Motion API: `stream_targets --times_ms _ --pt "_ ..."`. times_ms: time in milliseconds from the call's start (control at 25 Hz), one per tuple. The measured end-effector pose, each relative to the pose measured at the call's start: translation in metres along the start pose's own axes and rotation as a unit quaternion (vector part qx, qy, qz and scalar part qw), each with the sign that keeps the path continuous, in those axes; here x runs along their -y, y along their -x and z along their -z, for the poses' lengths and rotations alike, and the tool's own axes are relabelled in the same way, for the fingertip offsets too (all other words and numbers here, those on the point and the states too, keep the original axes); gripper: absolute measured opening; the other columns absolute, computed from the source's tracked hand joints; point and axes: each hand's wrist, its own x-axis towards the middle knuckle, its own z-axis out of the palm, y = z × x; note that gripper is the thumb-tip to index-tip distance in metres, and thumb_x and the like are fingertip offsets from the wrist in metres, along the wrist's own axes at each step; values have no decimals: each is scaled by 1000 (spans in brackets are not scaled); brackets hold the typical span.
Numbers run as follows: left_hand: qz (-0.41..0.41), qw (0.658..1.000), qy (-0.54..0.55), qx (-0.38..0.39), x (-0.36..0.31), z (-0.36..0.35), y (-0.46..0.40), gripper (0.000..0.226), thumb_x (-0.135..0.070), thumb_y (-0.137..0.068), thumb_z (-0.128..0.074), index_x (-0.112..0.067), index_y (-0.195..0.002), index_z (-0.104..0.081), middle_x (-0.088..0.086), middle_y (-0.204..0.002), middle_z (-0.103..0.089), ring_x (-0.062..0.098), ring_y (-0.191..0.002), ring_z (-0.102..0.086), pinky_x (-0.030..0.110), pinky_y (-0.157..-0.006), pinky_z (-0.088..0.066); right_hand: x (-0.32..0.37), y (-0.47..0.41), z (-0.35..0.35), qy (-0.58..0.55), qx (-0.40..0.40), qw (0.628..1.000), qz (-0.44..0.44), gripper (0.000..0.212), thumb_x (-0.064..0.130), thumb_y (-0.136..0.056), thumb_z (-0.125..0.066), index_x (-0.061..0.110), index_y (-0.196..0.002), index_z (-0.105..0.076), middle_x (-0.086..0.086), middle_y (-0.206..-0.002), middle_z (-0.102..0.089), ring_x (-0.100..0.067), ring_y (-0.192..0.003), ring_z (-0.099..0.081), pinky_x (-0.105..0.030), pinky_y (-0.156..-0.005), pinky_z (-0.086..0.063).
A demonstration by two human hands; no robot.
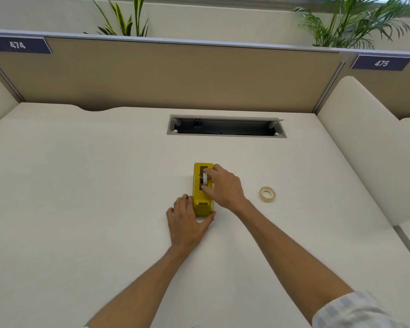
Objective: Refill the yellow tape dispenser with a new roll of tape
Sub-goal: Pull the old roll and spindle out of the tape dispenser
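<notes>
The yellow tape dispenser [201, 204] stands on the white desk near the middle, its long side running away from me. My left hand [187, 221] grips its near end, fingers on the left side and thumb around the front corner. My right hand [224, 185] reaches over the top from the right. Its thumb and forefinger pinch the white spool [204, 179] that sits in the dispenser's open slot. A roll of pale tape [267, 194] lies flat on the desk to the right, about a hand's width from my right hand.
An open cable tray [225, 126] is cut into the desk behind the dispenser. A beige partition [166, 74] with number plates closes the back, with plants above it. A padded divider [355, 138] borders the right side.
</notes>
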Motion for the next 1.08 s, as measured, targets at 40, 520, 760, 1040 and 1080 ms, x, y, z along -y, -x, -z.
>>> stream_targets --times_ms 40,520,760,1040,1080 --pt "0 1000 1 0 0 -1 0 83 -76 -78 -50 -10 -129 -54 7 -138 -54 25 -128 -48 44 -102 -38 0 -1 0 1 0 1000 1 49 42 -90 -65 19 -132 -57 0 -125 -59 -23 -99 -65 -32 -76 -52" --pt "3 1000 10 -6 0 -2 1 82 -74 -77 -53 -10 -129 -55 8 -138 -55 26 -128 -49 44 -102 -37 0 -8 -5 17 -6 1000 5 46 45 -87 -66 21 -126 -61 1 -118 -61 -22 -92 -66 -27 -68 -44" --pt "5 1000 8 -4 0 -1 1 83 -75 -78 -51 -10 -130 -54 8 -139 -54 26 -130 -47 44 -104 -36 2 -11 -5 39 -1 999 14 42 42 -89 -64 19 -124 -62 0 -118 -62 -22 -90 -66 -31 -69 -50" --pt "6 1000 6 0 0 -1 0 84 -75 -78 -51 -10 -131 -53 8 -140 -53 25 -130 -46 44 -104 -35 5 -16 -4 57 3 998 11 41 42 -90 -63 17 -123 -62 -1 -118 -61 -22 -88 -66 -27 -65 -44" --pt "5 1000 8 0 0 -1 0 84 -75 -78 -50 -11 -131 -53 8 -140 -53 25 -130 -46 44 -105 -35 5 -17 -4 60 3 998 10 40 42 -91 -62 16 -122 -63 -1 -117 -61 -22 -87 -66 -27 -64 -43"
